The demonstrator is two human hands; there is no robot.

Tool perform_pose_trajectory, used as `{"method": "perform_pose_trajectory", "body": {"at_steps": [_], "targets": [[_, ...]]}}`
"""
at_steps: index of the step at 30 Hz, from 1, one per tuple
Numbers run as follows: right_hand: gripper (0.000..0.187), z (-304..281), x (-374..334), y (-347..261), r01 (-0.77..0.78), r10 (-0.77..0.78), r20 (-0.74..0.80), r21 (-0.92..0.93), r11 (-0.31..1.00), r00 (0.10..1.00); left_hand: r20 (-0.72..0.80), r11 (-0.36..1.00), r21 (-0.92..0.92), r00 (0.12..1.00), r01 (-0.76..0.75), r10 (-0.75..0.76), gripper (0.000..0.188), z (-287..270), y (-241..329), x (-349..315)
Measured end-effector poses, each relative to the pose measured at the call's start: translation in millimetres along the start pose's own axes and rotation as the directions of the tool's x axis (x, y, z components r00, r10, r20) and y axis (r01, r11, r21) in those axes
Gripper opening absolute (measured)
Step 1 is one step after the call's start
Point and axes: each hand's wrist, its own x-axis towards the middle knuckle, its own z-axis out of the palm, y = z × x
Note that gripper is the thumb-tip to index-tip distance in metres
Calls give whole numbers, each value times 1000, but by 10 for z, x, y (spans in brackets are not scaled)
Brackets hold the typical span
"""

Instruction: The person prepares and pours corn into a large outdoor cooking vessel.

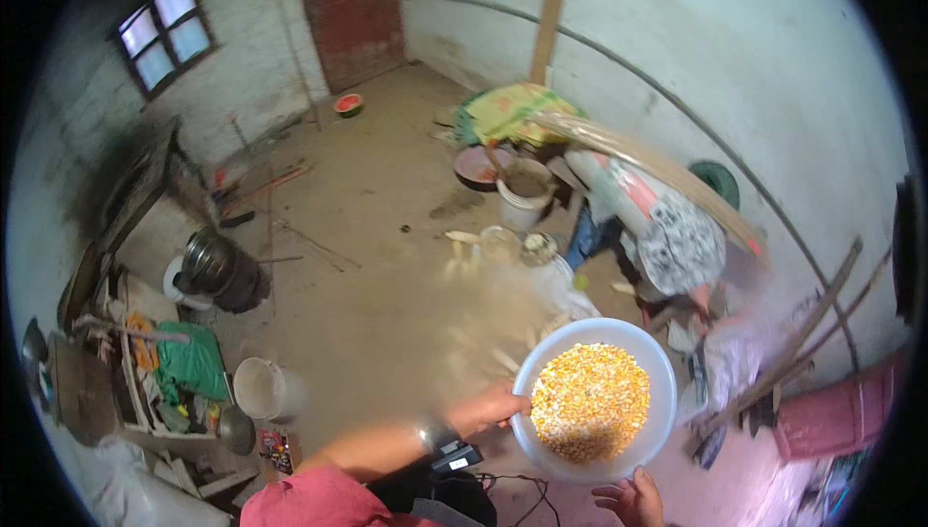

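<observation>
Your surroundings — dirt floor (387, 237), whitewashed walls. Reddish door (350, 10) at far end, window (162, 32) on left wall. Cut watermelon (348, 104) on floor near door. Dark metal pot (217, 266) at your left, white bucket (263, 389) nearer you, green cloth (193, 361) on cluttered rack beside it. Second white bucket (525, 198) mid-room, just beside pink basin (478, 167). Another person (667, 232) bent over at right — patterned top, long pole (657, 174) across their back. Pink crate (839, 411) at far right.
</observation>
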Motion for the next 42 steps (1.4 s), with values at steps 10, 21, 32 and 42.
{"method": "perform_pose_trajectory", "body": {"at_steps": [10,21,32,42], "targets": [[46,2160,1635,-647,-193,204,109,-100,976,973,-217,982,-19,959,-190,181,23,-2202,275,-837],[39,4739,3044,-1244,-75,95,79,-229,970,992,-312,956,-16,909,-294,275,33,-4510,799,-947],[28,6001,5128,-2177,-19,134,200,-491,871,971,-512,710,616,511,-342,691,59,-5922,1987,-357],[18,7924,6737,-3148,-37,298,311,-634,773,903,-496,558,794,273,-242,824,52,-7315,2582,471]]}}
